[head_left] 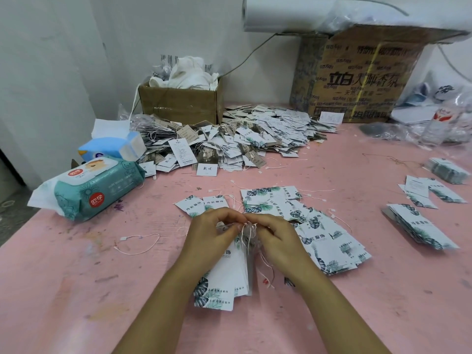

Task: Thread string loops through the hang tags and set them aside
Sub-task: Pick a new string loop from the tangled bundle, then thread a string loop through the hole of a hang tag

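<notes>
1. Head view: a person's left hand [212, 233] and right hand [278, 241] met fingertip to fingertip above a pink table [76, 290], both with fingers curled.
2. Both hands pinched a gather of pale strings [246, 235] at the top of a bundle [229, 274] of leaf-printed hang tags. The bundle fanned out toward the camera between the forearms; whether it rested on the table could not be told.
3. Loose string ends trailed down beside the bundle, under the right wrist.
4. Spread tags [327, 241] lay just right of the right hand, and two more tags [201, 203] lay just behind the left hand.
5. A single loop [139, 242] lay alone on the table, left of the left hand.
6. A big pile [255, 134] of strung tags ran along the back of the table, in front of a small box [181, 103] stuffed with white cloth and a large box [357, 80].
7. A wipes pack [97, 190] and a tissue pack [112, 146] sat at left; tag stacks [421, 228] lay at right, well apart from the hands.
</notes>
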The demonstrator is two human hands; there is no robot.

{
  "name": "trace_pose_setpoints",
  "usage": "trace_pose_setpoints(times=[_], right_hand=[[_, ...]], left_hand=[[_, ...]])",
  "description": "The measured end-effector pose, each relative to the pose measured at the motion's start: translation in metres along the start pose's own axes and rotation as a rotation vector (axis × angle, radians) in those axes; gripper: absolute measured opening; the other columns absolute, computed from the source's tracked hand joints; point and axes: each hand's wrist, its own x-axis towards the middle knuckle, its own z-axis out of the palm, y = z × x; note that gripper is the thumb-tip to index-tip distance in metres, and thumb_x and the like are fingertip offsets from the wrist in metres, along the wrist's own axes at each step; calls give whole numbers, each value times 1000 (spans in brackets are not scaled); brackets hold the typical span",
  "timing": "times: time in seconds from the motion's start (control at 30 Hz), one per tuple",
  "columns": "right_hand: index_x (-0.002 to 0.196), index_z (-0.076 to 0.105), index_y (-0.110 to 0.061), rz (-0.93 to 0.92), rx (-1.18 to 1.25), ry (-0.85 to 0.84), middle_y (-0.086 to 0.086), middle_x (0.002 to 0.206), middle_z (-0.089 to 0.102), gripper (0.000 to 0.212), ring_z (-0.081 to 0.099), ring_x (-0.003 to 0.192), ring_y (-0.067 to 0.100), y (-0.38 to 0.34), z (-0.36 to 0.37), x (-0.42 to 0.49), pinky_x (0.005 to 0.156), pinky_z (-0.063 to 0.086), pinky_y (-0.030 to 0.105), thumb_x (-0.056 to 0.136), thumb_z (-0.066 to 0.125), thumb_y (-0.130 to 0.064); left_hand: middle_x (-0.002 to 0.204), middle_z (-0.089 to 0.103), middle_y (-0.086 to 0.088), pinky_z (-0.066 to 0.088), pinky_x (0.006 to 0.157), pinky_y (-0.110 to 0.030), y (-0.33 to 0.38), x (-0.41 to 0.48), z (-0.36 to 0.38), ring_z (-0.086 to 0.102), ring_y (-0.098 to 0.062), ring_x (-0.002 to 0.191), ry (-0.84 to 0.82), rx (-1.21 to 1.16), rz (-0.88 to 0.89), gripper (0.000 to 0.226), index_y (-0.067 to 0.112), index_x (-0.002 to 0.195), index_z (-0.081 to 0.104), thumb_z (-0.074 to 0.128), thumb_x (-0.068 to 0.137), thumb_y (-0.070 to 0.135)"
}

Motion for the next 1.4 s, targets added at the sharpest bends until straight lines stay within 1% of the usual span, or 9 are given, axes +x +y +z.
trace_pose_setpoints(times=[0.27,0.53,0.67,0.73,0.9,1.07,1.23,1.3,1.4], right_hand=[[109,68,-9,0,-42,35,-2,104,65,39,56,100,5,4,-1,1,85,39,6,86,43,10],[113,59,-36,-87,95,53,-17,120,55,58,46,119,6,-9,-6,-5,86,36,10,83,46,12],[115,57,-37,-136,130,-25,-18,123,55,56,45,123,7,-13,-6,-7,100,37,26,79,48,5],[117,58,-32,-137,136,-25,-16,121,57,47,47,121,7,-13,-4,-7,100,38,25,82,50,-2],[94,67,-28,-112,133,212,-9,93,67,28,63,92,6,-14,-6,-7,79,49,18,88,57,-2],[94,71,-8,-208,-72,469,-11,86,63,20,58,83,-7,-10,-17,-5,74,46,9,86,57,4],[91,66,-20,-128,-9,673,-7,85,65,25,59,77,-1,-6,-33,-1,71,44,8,89,53,1],[90,65,-22,-61,25,715,-4,84,65,24,59,77,-3,-2,-40,1,70,44,7,90,52,-2],[87,65,-21,14,35,758,-2,82,66,24,58,73,0,4,-48,2,67,42,5,89,50,-2]], left_hand=[[79,68,11,39,71,-5,1,0,-1,58,-1,78,-10,19,6,30,33,75,67,69,79,3],[96,62,14,44,83,-24,0,-1,-1,54,-6,92,25,25,13,28,32,91,52,61,82,8],[99,66,15,41,75,-4,2,-2,-1,57,4,99,-21,-175,-38,30,37,107,54,63,87,16],[89,69,13,44,72,-6,2,-1,0,61,2,93,-44,-193,-41,31,35,105,59,64,86,11],[72,68,9,46,67,-11,4,1,-3,62,2,73,-22,-129,-44,20,30,84,68,65,85,10],[74,61,19,40,92,-43,5,-2,-2,53,-6,88,-11,96,-39,24,40,70,59,68,83,22],[73,59,17,37,94,-57,6,-1,-5,55,-14,87,24,93,-47,18,34,71,58,63,87,25],[72,59,19,38,94,-54,4,0,-7,55,-8,83,51,68,-64,18,32,71,59,62,87,24],[73,60,15,42,79,-24,2,2,-8,54,0,75,91,-46,-91,17,28,73,61,61,88,21]])
